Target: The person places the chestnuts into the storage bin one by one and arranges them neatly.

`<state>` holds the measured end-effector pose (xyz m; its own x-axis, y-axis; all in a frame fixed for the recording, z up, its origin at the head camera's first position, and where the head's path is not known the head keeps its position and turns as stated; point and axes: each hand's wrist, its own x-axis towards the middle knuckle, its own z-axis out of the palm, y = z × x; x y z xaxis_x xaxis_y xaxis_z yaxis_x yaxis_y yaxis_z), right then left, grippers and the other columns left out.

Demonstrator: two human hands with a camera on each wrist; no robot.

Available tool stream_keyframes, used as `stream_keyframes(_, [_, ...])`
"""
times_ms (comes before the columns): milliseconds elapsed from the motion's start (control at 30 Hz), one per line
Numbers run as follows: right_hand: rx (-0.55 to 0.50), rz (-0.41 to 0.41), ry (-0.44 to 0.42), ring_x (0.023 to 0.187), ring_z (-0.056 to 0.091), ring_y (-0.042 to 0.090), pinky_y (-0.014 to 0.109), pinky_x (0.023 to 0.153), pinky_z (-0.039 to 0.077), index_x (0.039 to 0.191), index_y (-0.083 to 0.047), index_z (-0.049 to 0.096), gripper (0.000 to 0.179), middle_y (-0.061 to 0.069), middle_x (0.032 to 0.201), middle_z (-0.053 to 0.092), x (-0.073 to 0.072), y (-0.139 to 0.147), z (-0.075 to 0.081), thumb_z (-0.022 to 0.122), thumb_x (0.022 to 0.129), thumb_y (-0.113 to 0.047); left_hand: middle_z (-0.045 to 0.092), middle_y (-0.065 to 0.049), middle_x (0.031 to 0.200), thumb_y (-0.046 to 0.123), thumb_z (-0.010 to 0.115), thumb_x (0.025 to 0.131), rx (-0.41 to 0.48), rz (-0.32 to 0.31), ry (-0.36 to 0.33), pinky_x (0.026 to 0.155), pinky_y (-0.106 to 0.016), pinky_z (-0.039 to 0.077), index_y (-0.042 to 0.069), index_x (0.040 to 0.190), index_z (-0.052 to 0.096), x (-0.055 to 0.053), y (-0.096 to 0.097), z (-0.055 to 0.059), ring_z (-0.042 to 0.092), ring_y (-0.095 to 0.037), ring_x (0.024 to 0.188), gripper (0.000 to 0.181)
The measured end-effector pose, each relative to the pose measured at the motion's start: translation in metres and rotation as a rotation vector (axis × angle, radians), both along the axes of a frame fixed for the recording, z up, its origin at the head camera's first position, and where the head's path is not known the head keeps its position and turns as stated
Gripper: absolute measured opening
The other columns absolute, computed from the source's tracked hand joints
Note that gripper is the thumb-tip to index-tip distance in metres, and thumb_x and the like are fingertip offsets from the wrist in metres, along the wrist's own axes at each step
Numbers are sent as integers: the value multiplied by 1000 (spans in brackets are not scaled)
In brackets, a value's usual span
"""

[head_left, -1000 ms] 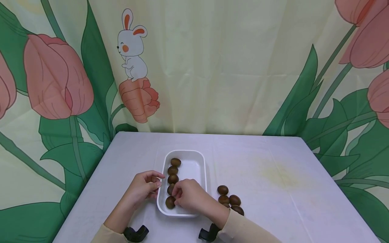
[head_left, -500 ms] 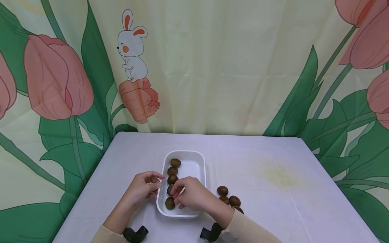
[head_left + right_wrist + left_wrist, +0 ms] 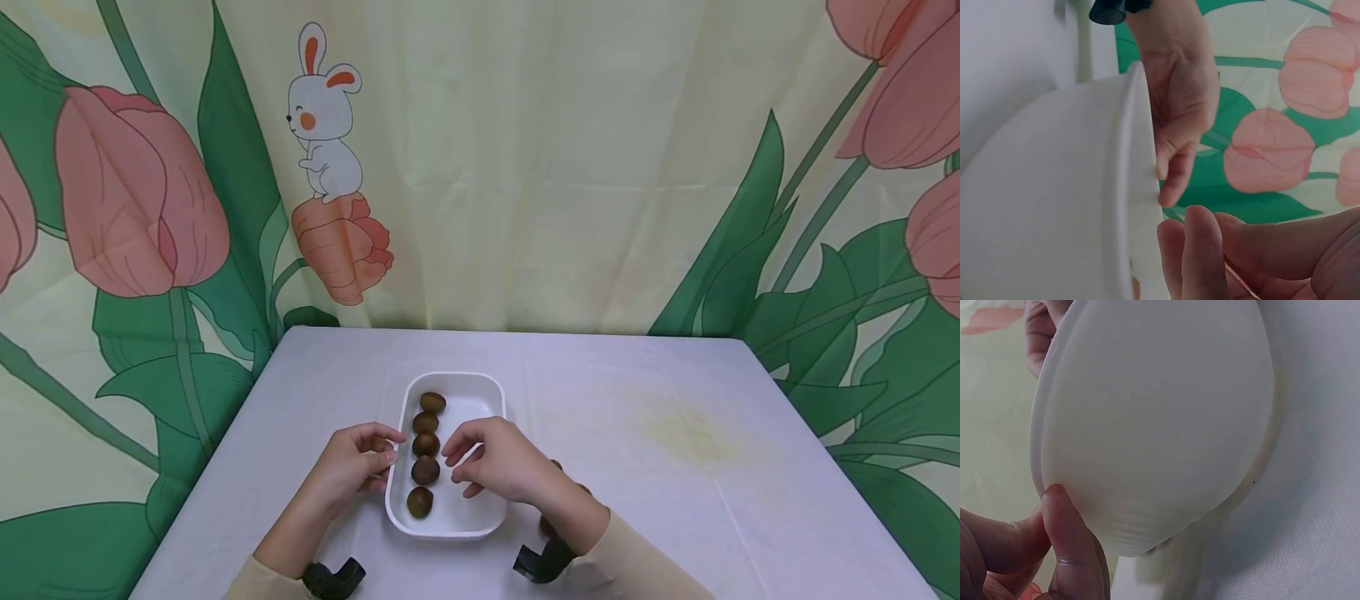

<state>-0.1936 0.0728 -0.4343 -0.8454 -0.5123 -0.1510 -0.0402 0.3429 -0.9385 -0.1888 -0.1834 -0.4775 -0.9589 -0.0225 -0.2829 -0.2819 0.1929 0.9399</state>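
Note:
A white rectangular tray [image 3: 471, 518] stands on the table, with several glossy brown round pieces, chestnut-like, lined up along its left side; one of these brown pieces [image 3: 425, 471] lies just left of my right fingertips. My left hand [image 3: 351, 457] holds the tray's left rim between thumb and fingers; in the left wrist view a fingertip [image 3: 1057, 500] presses the outer wall. Above the tray's middle is my right hand [image 3: 501, 457], fingers parted and holding nothing. The right wrist view shows those fingers [image 3: 1202, 250] beside the tray rim [image 3: 1124, 162].
More brown pieces [image 3: 547, 527] lie on the table right of the tray, mostly hidden by the right forearm. A white cloth covers the table [image 3: 697, 483]. Behind it hangs a curtain [image 3: 540, 167] printed with tulips and a rabbit. Black wrist mounts [image 3: 542, 562] sit near the cuffs.
My right hand has let go of the second-nearest brown piece and drawn back up and to the right, uncovering it. The left hand stays at the tray rim.

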Motion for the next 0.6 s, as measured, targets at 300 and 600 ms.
stream_keyframes(300, [-3,-21,19,89,77,30,37,65,67,110,-4,77,21,19,109,76,-7,23,9,76,91,5,65,-9,92,-7,74,94,-11,1,2,54,-27,58,0,119,76,1,0,1,65,-20,65,26])
stream_keyframes(600, [41,-68,49,89,76,23,37,63,65,113,-4,77,21,18,111,77,-12,50,13,75,93,2,65,-9,92,-6,74,95,-15,2,1,54,-28,58,2,117,77,2,1,2,63,-20,66,24])
